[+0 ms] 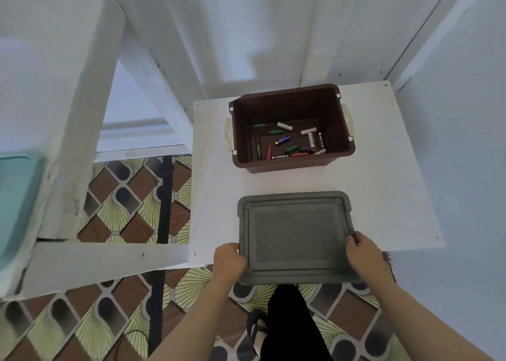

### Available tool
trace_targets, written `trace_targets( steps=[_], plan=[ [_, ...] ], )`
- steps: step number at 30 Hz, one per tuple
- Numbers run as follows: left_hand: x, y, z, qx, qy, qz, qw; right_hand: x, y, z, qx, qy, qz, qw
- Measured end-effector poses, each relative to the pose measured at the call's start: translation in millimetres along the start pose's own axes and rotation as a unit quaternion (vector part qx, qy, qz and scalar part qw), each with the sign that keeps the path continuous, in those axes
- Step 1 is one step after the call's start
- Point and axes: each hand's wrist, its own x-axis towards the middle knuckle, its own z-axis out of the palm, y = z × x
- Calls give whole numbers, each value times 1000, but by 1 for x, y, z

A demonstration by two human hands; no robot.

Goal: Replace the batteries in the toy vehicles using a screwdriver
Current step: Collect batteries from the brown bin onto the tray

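Note:
A brown plastic box (342, 114) stands open at the back of a white table (383, 190). Several loose batteries (290, 141) of different colours lie on its floor. In front of the box is its grey lid (295, 232), flat side up, its near edge past the table's front edge. My left hand (228, 260) grips the lid's left near edge. My right hand (361, 251) grips the right near edge. No toy vehicle or screwdriver is in view.
White wall panels close in the table at the back and right. A white wooden frame (90, 114) runs along the left, with a teal object (16, 196) at the far left. Patterned floor tiles (123, 212) and my sandalled foot (257, 330) show below.

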Motion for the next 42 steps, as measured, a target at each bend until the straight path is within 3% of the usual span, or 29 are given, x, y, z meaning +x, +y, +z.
trace_targets(
  steps=[4, 6, 8, 11, 14, 16, 19, 22, 25, 29, 35, 40, 42],
  plan=[
    [18, 6, -5, -22, -49, -11, 998, 17, -13, -2, 9, -12, -3, 1000],
    [25, 14, -11, -62, -37, -11, 997, 24, -23, -6, 49, 20, -28, 998],
    [29, 25, -17, -114, 61, 7, 992, 29, -35, -12, 90, 94, -72, 989],
    [37, 51, -35, -168, 227, 92, 955, 42, -64, -28, 101, 200, -197, 955],
    [52, 84, -57, -155, 298, 209, 919, 60, -105, -47, 73, 210, -314, 923],
    [66, 107, -69, -125, 304, 282, 901, 73, -135, -59, 50, 175, -340, 923],
    [90, 140, -78, -91, 238, 325, 911, 102, -174, -64, -57, 94, -298, 948],
    [116, 166, -75, -44, 129, 277, 951, 143, -198, -56, -177, -10, -129, 976],
    [138, 180, -68, 34, 47, 182, 982, 171, -205, -47, -276, -112, -63, 953],
    [153, 186, -58, 120, -53, 83, 988, 186, -203, -34, -339, -167, -57, 924],
    [171, 197, -51, 134, -44, 82, 987, 186, -210, -24, -445, -111, -173, 872],
    [181, 198, -46, 170, -63, 40, 983, 193, -216, -23, -385, -46, -231, 892],
    [182, 195, -43, 176, -73, 32, 981, 197, -216, -23, -432, -43, -247, 867]
  ],
)
